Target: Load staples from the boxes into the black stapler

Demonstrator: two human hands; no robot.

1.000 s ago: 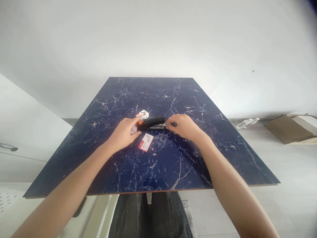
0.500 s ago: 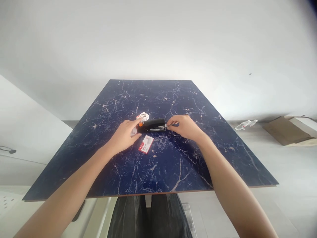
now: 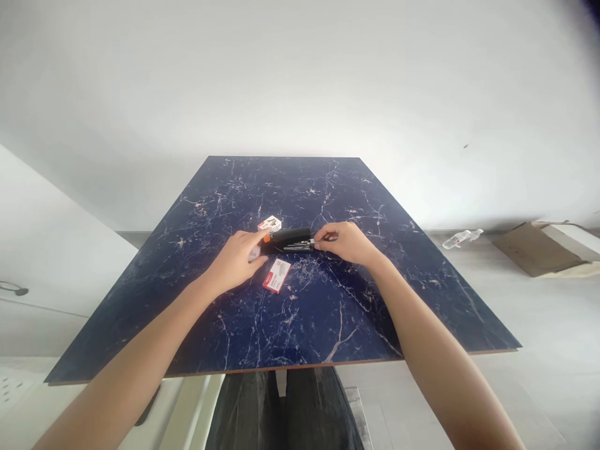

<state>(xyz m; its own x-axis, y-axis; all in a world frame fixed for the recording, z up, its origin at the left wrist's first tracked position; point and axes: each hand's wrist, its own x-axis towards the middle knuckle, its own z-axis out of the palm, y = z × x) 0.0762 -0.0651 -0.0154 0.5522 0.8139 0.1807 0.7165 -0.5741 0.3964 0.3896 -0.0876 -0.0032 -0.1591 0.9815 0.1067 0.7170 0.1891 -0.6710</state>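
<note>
A black stapler (image 3: pixel 291 238) with an orange patch lies in the middle of the table, its silvery inner rail showing along the near side. My left hand (image 3: pixel 240 255) is closed round the stapler's left end, thumb on the near side and forefinger on the far side. At the right end, my right hand (image 3: pixel 341 240) pinches a small thin metal piece (image 3: pixel 312 241) against the stapler; its exact kind is too small to make out. Beyond the stapler sits a white and red staple box (image 3: pixel 270 223). Another red and white staple box (image 3: pixel 277 275) lies flat on the near side.
The table (image 3: pixel 309 337) has a dark blue marbled top. On the floor to the right are a clear plastic bottle (image 3: pixel 462 238) and a cardboard box (image 3: pixel 529 250). A white wall (image 3: pixel 300 75) stands behind the table.
My right fingers have come slightly closer to the stapler's right end, and less of the metal piece shows. My left hand keeps its hold. The camera view has shifted a little.
</note>
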